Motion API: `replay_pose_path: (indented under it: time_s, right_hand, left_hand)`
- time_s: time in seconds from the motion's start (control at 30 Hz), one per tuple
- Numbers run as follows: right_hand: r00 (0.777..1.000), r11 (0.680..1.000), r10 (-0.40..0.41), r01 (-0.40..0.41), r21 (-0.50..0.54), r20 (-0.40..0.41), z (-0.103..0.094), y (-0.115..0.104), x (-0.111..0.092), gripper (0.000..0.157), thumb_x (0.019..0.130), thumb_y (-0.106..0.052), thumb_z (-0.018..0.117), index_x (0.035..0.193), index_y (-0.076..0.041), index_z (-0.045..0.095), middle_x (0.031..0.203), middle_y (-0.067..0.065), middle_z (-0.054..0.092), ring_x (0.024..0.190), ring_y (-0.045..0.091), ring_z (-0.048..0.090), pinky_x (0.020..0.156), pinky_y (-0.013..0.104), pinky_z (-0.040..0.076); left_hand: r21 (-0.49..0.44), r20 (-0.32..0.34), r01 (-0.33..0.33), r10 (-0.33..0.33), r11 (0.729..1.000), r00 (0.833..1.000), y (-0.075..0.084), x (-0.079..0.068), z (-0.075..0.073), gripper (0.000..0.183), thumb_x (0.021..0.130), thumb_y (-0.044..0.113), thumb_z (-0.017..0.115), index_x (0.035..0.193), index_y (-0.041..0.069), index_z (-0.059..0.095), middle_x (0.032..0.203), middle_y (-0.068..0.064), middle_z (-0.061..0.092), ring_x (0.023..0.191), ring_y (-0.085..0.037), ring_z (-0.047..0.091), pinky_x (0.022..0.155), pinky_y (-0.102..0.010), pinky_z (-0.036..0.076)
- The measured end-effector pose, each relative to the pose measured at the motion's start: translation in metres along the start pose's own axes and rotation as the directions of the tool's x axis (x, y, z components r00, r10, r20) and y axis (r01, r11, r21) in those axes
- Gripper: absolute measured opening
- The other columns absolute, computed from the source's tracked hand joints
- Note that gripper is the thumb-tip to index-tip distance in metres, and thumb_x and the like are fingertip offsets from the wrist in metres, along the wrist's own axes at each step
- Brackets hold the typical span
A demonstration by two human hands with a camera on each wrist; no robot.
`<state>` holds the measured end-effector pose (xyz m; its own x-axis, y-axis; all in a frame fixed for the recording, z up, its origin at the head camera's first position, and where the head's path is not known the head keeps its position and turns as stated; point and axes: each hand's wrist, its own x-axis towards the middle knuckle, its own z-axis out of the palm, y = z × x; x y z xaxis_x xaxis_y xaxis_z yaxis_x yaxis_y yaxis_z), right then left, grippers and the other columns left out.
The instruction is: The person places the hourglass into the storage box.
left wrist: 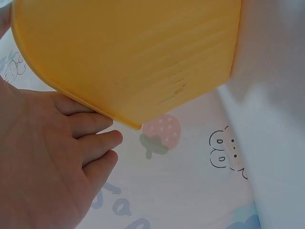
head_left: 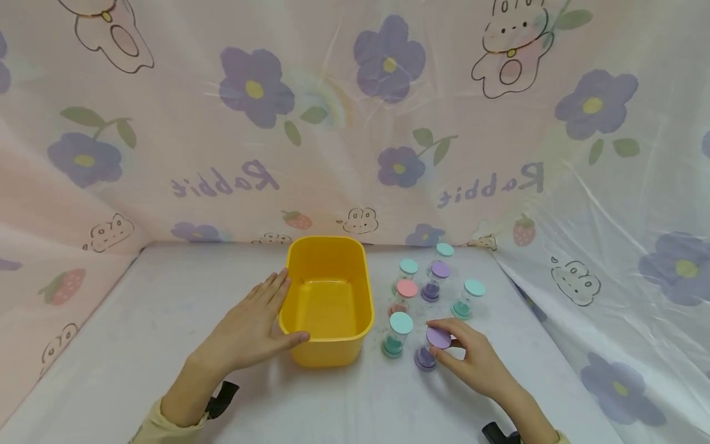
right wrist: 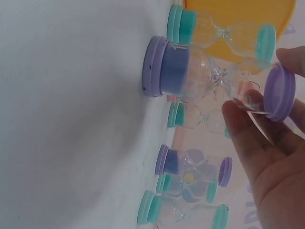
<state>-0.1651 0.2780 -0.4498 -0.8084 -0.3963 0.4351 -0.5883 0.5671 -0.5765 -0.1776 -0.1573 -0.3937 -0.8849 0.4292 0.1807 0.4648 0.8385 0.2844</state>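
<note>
A yellow plastic tub [head_left: 327,354] stands on the white-covered table. My left hand [head_left: 249,330] lies along its left rim, fingers straight, thumb at the near rim; the left wrist view shows those fingers [left wrist: 97,143] against the tub's outer wall [left wrist: 143,52]. To the right of the tub, my right hand [head_left: 471,354] pinches the top of an upright hourglass with purple caps [head_left: 439,337]. In the right wrist view, purple sand fills this hourglass's lower bulb [right wrist: 175,70], and fingers surround its upper cap. A teal-capped hourglass [head_left: 400,324] stands between it and the tub.
Behind these stand a pink-capped hourglass [head_left: 407,288], another purple-capped one [head_left: 440,270] and several teal-capped ones, such as the one at the right [head_left: 474,288]. A printed curtain [head_left: 327,185] with flowers and rabbits hangs along the back and sides of the table [head_left: 183,290].
</note>
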Motion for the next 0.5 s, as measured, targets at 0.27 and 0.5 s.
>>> replay_pose_path:
  time_s: [0.27, 0.5]
  right_hand:
    - [1.000, 1.000, -0.013, 0.013, -0.016, -0.024, 0.0007, -0.0001, 0.0004, 0.043, 0.089, -0.007, 0.082, 0.129, -0.013, 0.068, 0.121, 0.003, 0.071, 0.106, 0.008, 0.066, 0.081, 0.026, 0.063]
    - [0.993, 0.997, -0.077, 0.073, -0.039, -0.090, -0.0004, -0.0046, 0.0048, 0.047, 0.085, -0.002, 0.084, 0.128, -0.012, 0.069, 0.119, 0.005, 0.072, 0.107, 0.009, 0.067, 0.080, 0.021, 0.061]
  left_hand:
    - [-0.007, 0.004, 0.006, -0.006, 1.000, 1.000, 0.0000, 0.0004, -0.0008, 0.112, 0.092, 0.079, 0.054, 0.163, -0.002, 0.024, 0.173, -0.016, 0.014, 0.159, -0.038, 0.017, 0.127, -0.057, 0.021]
    - [-0.008, 0.006, 0.006, -0.006, 1.000, 1.000, -0.0002, 0.0005, -0.0008, 0.114, 0.091, 0.083, 0.048, 0.163, -0.003, 0.025, 0.173, -0.016, 0.014, 0.159, -0.037, 0.017, 0.127, -0.057, 0.020]
